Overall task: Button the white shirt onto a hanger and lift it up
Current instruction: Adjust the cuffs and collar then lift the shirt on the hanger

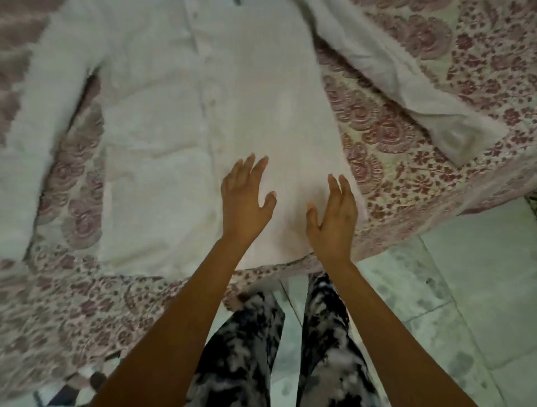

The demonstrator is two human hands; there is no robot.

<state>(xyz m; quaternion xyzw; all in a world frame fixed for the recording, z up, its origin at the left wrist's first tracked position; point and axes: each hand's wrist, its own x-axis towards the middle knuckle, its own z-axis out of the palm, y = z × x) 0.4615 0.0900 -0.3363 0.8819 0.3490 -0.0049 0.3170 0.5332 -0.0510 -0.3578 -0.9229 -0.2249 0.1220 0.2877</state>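
Note:
The white shirt (174,122) lies flat on the bed, front up, its button placket (210,96) running down the middle and closed as far as I can see. Its sleeves spread out to the left (26,162) and to the right (421,96). A small dark piece at the collar (238,2), at the top edge, may be the hanger; I cannot tell. My left hand (245,197) hovers over the shirt's lower hem with fingers apart. My right hand (334,218) is beside it over the hem's right corner, fingers apart, holding nothing.
The bed is covered by a cream bedspread with a maroon floral pattern (392,139). Its edge runs under my forearms. Pale tiled floor (479,276) lies to the right. My legs in black-and-white patterned trousers (247,348) stand against the bed.

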